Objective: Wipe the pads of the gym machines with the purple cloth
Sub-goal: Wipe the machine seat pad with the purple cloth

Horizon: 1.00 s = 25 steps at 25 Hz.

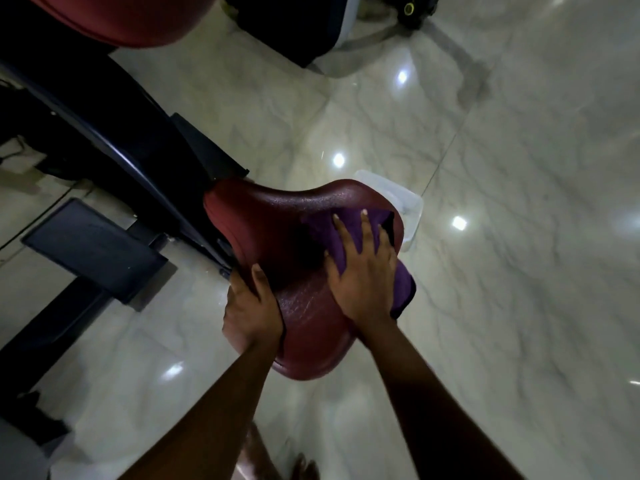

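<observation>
Purple cloth (pixel 346 237) on red seat pad (pixel 277 209); clear tub (pixel 414 207) beyond.

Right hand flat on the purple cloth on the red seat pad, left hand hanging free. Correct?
The left hand is not free: it grips the edge of the red seat pad, thumb on top. The right hand does lie flat on the purple cloth on that pad. The head view shows it.

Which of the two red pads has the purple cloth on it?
The lower seat pad: the right hand presses the purple cloth on it. The top-left pad is bare.
</observation>
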### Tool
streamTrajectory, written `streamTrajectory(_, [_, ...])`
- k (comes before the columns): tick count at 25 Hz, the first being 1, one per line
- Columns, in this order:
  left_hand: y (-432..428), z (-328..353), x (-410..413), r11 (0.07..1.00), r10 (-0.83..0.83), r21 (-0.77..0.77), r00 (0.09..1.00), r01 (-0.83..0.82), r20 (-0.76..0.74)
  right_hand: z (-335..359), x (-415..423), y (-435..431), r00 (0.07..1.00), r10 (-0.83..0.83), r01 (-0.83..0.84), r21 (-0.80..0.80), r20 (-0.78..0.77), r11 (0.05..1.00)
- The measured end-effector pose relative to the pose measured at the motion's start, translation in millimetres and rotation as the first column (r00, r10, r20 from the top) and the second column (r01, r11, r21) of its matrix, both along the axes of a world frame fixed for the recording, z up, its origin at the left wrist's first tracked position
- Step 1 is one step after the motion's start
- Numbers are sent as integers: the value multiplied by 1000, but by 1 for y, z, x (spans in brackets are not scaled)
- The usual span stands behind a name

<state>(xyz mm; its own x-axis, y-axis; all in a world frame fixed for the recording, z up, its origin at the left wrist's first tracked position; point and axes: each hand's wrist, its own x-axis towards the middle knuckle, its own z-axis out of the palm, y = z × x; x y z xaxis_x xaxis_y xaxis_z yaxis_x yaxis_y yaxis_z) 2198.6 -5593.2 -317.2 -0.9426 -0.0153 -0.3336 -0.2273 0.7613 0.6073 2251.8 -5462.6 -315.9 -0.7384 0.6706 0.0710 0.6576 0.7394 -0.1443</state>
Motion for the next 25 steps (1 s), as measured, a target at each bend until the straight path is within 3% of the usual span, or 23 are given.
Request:
streamTrajectory(4, [0,-1,1,1000,1,-10,999,-2,-50,8,-30,23,997,44,-42,-24,70,999])
streamTrajectory(8, [-1,-2,1,1000,20,6,999,-19,-38,4,0,-40,948,317,-317,131,19,939])
streamTrajectory(12, [-1,-4,1,1000,14,3,998,-14,-65,1,-22,1,866,500,-499,71,1,864])
streamTrajectory(16, [-2,-7,-1,1000,5,-25,998,-6,-70,10,-58,56,952,308,-307,-88,-3,948])
streamTrajectory(19, [-1,-5,0,1000,-8,-28,997,6,-71,6,-34,63,997,76,-77,-110,-20,991])
streamTrajectory(22, [0,-3,0,999,-5,-42,998,3,-66,-3,8,30,981,-136,117,-135,-141,984])
streamTrajectory(25, [-1,0,-1,999,-5,-43,1000,5,-14,-7,38,-11,978,-130,121,-66,-163,990])
